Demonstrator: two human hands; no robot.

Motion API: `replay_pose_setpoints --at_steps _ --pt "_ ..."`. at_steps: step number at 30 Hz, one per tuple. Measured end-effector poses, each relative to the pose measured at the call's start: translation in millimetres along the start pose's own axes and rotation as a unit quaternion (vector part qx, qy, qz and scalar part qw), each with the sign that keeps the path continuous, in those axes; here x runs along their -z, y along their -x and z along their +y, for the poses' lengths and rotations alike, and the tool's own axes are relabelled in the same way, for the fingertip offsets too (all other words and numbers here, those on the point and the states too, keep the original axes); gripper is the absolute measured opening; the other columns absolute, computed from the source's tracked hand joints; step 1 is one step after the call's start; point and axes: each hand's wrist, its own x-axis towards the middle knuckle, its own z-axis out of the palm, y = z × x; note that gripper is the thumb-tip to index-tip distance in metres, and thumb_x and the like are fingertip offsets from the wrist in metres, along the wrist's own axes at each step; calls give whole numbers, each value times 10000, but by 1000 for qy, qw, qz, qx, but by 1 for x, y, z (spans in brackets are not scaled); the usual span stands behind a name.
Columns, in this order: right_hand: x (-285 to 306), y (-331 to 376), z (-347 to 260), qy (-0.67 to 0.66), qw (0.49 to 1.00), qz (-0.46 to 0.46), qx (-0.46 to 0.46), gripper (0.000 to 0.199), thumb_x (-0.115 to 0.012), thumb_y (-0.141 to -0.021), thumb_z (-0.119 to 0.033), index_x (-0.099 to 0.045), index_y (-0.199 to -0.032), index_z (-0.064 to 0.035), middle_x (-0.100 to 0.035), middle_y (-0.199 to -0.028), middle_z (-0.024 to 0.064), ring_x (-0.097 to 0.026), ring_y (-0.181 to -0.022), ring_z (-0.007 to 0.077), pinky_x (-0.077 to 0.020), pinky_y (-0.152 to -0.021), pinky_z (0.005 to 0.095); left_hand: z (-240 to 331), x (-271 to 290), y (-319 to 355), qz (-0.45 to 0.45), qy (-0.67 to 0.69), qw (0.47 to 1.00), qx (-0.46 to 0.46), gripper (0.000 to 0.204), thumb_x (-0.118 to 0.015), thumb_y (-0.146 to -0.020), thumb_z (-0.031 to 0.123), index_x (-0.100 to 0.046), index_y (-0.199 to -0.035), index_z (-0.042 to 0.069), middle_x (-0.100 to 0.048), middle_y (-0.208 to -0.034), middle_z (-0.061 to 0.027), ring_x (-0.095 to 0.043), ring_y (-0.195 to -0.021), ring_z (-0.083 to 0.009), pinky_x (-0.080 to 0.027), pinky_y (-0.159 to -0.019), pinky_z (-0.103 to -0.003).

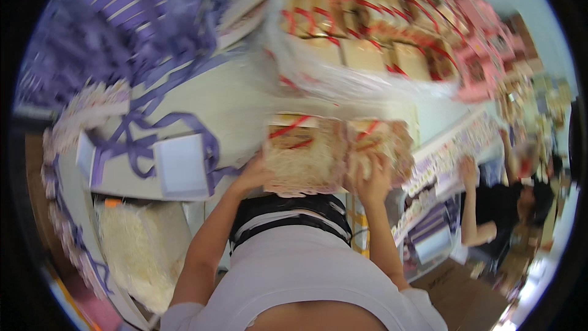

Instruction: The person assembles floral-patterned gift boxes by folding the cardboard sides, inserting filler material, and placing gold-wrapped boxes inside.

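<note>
Two open gift boxes stand side by side in front of me. The left box (306,159) holds pale shredded filler and a small gold packet (293,124) with a red ribbon at its far end. My left hand (252,175) grips its near left corner. In the right box (401,153), a similar red-ribboned packet (369,132) lies at the far end. My right hand (375,181) reaches into that box, fingers bent down and closed on pale filler (361,164); blur hides the fingertips.
Beyond the boxes, a large plastic-lined container (361,86) holds several gold packets. Purple ribbon (199,125) trails around a white box part (180,165) at left. A bag of shredded filler (141,239) is below. Pink boxes (481,61) and another person (505,211) are at right.
</note>
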Motion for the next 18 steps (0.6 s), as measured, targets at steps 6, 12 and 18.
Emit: replay_pose_setpoints --at_steps 6,12,18 --pt "2 18 23 12 998 -55 -8 259 -601 -743 -165 -556 -954 -23 -595 -839 125 -590 -703 239 -467 -578 318 -25 -41 -36 65 -157 981 -91 775 -648 -552 221 -333 -1243 63 -403 -1231 -187 -387 -1140 -338 -318 -945 -397" --pt "0 -3 35 29 995 -91 7 176 -521 -830 -212 -558 -855 -43 -603 -742 98 -593 -568 212 -456 -483 305 28 -39 -24 38 -126 990 42 834 -672 -596 344 -285 -1258 14 -420 -1214 -197 -428 -1108 -305 -334 -928 -359" --pt "-4 -30 -67 56 997 47 33 127 -531 -824 -135 -562 -821 -12 -586 -735 109 -561 -612 217 -438 -538 310 41 27 45 91 104 990 -39 566 -607 -732 180 -368 -1220 19 -421 -1215 -115 -457 -1069 -204 -394 -851 -295"
